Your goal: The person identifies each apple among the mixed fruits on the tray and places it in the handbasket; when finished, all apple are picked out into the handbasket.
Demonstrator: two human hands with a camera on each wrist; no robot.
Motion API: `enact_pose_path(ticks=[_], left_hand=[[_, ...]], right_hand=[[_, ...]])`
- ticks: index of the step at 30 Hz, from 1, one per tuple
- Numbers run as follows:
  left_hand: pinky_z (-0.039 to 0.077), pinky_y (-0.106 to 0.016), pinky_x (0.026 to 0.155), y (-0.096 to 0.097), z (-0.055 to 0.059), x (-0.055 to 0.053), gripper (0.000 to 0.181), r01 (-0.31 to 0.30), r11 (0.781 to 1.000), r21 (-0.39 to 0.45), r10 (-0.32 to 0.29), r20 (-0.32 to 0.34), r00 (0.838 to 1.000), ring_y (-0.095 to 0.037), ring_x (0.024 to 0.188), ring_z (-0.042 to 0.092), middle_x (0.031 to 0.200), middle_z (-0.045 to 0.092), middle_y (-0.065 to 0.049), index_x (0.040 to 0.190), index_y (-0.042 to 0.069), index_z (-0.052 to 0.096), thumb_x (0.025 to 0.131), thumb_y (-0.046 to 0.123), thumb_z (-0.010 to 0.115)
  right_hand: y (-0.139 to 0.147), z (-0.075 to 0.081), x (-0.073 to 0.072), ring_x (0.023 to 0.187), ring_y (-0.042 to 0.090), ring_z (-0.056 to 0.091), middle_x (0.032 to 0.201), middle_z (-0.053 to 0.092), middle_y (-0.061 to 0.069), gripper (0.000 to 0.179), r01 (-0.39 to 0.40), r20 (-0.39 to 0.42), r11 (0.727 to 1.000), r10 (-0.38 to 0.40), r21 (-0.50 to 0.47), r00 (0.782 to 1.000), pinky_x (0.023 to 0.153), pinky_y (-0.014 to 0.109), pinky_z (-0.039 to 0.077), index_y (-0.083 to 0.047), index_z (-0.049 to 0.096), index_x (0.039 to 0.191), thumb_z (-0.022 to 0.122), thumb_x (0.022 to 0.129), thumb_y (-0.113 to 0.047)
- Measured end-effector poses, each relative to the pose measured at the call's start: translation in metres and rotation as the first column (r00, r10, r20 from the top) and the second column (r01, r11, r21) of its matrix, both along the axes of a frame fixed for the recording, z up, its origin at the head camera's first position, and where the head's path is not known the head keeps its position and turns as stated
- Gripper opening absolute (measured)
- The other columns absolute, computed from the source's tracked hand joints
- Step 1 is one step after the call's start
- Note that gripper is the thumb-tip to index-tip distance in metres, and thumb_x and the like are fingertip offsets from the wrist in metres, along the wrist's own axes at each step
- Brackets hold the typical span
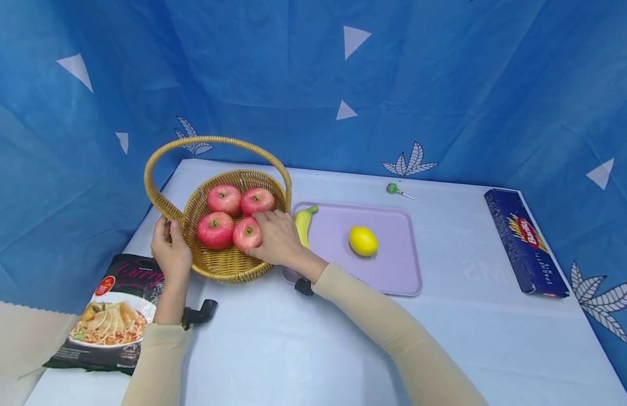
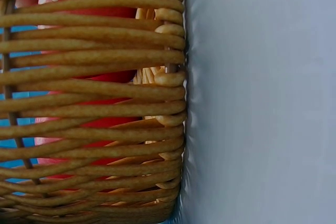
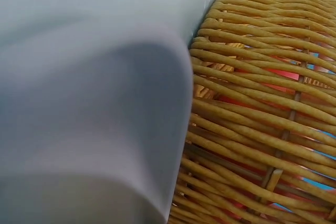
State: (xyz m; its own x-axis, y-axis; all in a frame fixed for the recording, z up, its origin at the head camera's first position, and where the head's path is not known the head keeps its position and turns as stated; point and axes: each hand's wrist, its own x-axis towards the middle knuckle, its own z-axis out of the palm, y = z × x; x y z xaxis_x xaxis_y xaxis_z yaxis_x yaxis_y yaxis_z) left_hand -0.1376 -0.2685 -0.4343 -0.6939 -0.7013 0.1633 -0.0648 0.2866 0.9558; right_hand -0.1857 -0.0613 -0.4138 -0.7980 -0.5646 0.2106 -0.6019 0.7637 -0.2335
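A wicker basket (image 1: 232,273) with a tall arched handle stands at the left of the table and holds several red apples (image 1: 215,230). My right hand (image 1: 279,238) reaches over the rim and grips the nearest right apple (image 1: 246,234), thumb and fingers at its sides. My left hand (image 1: 172,248) holds the basket's left rim by the foot of the handle, fingers curled. In the left wrist view, the woven wall (image 2: 94,87) fills the left half, with red apples showing through its gaps. The right wrist view shows the basket's other side (image 3: 262,103); neither wrist view shows the grip.
Right of the basket lies a lilac tray (image 1: 389,225) with a lemon (image 1: 363,241) and a banana (image 1: 304,224). A green lollipop (image 1: 393,188) lies behind it. A blue spaghetti box (image 1: 526,242) is far right. A noodle packet (image 1: 115,316) lies front left.
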Motion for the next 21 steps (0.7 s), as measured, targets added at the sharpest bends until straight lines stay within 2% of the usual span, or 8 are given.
enact_pose_path(ticks=[7, 13, 17, 21], left_hand=[[0.047, -0.043, 0.105, 0.000, -0.001, -0.001, 0.039, -0.005, 1.000, -0.001, 0.005, -0.001, 1.000, -0.022, 0.126, 0.054, 0.139, 0.058, -0.010, 0.142, 0.014, 0.050, 0.106, 0.025, 0.040], [0.047, -0.044, 0.104, 0.004, -0.001, -0.003, 0.039, 0.010, 1.000, 0.003, -0.010, 0.009, 1.000, -0.023, 0.126, 0.055, 0.140, 0.057, -0.010, 0.142, 0.015, 0.050, 0.106, 0.026, 0.039], [0.048, -0.045, 0.103, 0.004, 0.000, -0.003, 0.040, 0.015, 1.000, -0.014, -0.015, 0.032, 0.999, -0.025, 0.125, 0.056, 0.138, 0.058, -0.012, 0.143, 0.015, 0.049, 0.106, 0.026, 0.039], [0.048, -0.047, 0.102, 0.003, 0.006, 0.001, 0.041, -0.010, 0.998, -0.062, 0.015, 0.077, 0.997, -0.029, 0.123, 0.056, 0.137, 0.058, -0.015, 0.144, 0.013, 0.048, 0.106, 0.026, 0.040]], right_hand=[[0.000, 0.004, 0.000, 0.108, 0.021, 0.058, 0.122, 0.058, 0.002, 0.071, -0.005, 0.009, 0.998, 0.004, 0.055, 1.000, 0.082, 0.033, 0.043, -0.012, 0.055, 0.132, 0.076, 0.077, -0.053], [0.007, 0.006, -0.001, 0.120, 0.020, 0.053, 0.130, 0.055, 0.004, 0.076, -0.019, 0.069, 0.999, 0.016, 0.040, 0.998, 0.093, 0.035, 0.044, -0.009, 0.050, 0.139, 0.072, 0.081, -0.053], [0.019, 0.007, 0.000, 0.130, 0.021, 0.046, 0.140, 0.049, 0.008, 0.078, -0.091, 0.125, 0.992, 0.102, -0.090, 0.987, 0.107, 0.037, 0.041, -0.006, 0.044, 0.145, 0.071, 0.085, -0.048], [0.039, 0.017, 0.006, 0.135, 0.023, 0.041, 0.149, 0.040, 0.009, 0.080, -0.148, 0.244, 0.954, 0.214, -0.262, 0.946, 0.111, 0.041, 0.040, -0.007, 0.035, 0.150, 0.071, 0.087, -0.042]])
